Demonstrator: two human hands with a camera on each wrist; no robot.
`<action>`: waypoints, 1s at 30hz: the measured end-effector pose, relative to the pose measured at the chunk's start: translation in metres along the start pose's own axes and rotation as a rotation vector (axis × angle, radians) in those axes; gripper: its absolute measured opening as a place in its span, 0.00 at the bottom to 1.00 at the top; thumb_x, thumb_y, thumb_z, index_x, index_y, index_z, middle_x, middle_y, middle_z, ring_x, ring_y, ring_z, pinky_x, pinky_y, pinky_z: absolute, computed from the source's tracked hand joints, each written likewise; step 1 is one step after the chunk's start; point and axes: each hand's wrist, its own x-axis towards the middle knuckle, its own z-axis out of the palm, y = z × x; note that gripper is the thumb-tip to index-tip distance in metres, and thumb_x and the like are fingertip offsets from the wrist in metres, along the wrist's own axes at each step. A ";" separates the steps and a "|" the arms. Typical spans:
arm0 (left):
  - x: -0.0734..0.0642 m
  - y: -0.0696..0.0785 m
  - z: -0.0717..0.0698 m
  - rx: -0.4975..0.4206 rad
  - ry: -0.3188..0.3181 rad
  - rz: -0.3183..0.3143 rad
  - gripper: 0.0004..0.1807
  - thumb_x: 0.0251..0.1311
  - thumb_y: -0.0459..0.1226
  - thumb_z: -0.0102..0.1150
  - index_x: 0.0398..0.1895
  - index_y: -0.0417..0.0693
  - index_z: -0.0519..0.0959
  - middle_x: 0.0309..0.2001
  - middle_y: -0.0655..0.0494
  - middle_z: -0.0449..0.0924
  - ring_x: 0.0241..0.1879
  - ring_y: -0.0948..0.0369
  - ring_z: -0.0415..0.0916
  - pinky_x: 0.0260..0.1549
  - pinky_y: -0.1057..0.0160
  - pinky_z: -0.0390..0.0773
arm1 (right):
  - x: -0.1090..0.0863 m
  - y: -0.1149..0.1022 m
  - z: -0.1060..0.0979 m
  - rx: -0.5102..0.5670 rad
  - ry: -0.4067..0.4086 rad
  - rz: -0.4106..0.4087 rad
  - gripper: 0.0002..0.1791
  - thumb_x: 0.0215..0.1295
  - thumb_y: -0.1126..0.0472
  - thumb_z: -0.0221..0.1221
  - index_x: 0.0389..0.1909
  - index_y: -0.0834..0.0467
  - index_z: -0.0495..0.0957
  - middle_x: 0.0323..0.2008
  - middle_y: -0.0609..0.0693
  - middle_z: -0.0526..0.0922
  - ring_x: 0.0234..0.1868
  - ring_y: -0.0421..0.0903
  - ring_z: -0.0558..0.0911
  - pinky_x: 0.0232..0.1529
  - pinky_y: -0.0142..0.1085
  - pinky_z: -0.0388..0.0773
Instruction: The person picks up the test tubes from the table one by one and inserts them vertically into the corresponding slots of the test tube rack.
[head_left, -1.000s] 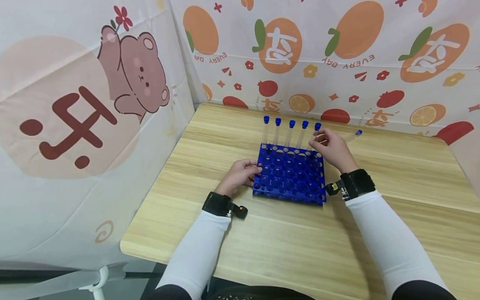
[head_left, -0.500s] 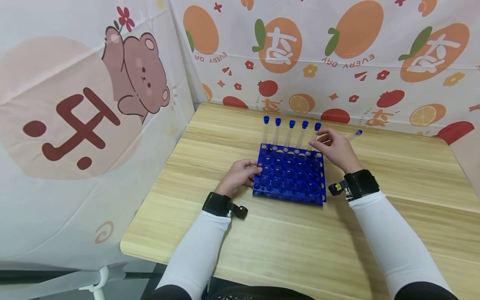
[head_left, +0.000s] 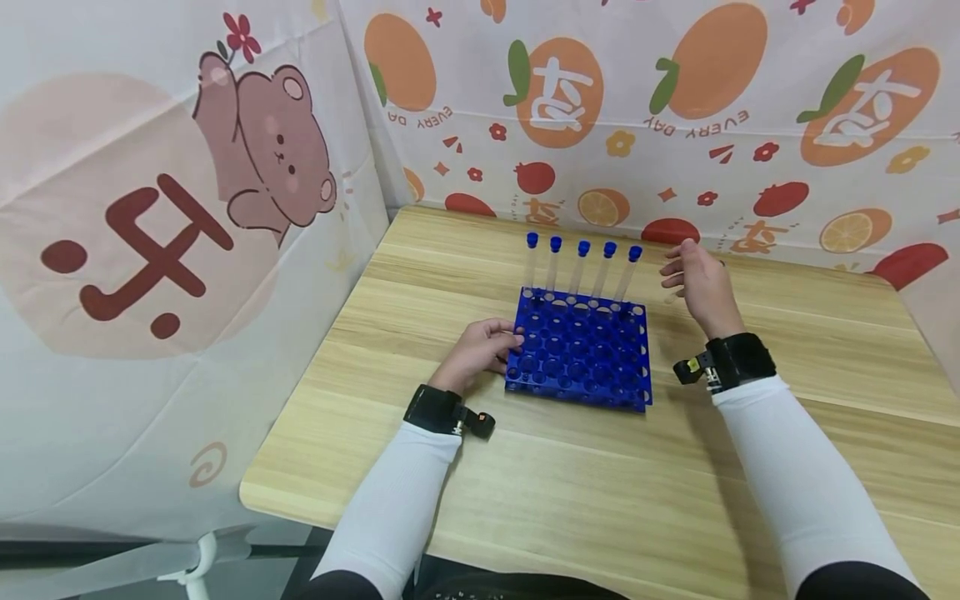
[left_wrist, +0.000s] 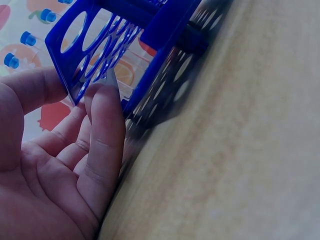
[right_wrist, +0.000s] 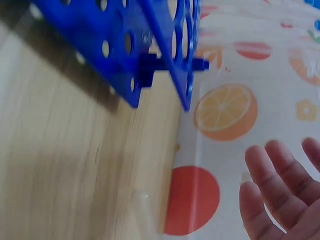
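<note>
A blue test tube rack sits mid-table, with several capped test tubes standing in its far row. My left hand holds the rack's left edge; in the left wrist view the thumb and fingers close on its corner. My right hand is off to the right of the rack, fingers extended and nothing gripped. Under it lies a loose test tube, its clear end showing in the right wrist view. The hand hides this tube's cap in the head view.
The wooden table meets a printed cloth wall at the back. Another printed cloth hangs along the left side. A white pole stands below the table's front left corner.
My right hand has let go of the rightmost tube in the rack and moved right, over the loose tube. The tube stays upright. My left hand and the rack have not moved.
</note>
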 end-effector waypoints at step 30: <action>0.001 0.001 -0.001 0.010 -0.005 -0.007 0.16 0.63 0.38 0.61 0.53 0.44 0.79 0.37 0.52 0.83 0.26 0.63 0.75 0.21 0.67 0.81 | 0.025 0.061 -0.006 -0.462 -0.425 0.157 0.40 0.73 0.40 0.46 0.70 0.69 0.59 0.68 0.73 0.61 0.70 0.71 0.58 0.69 0.65 0.55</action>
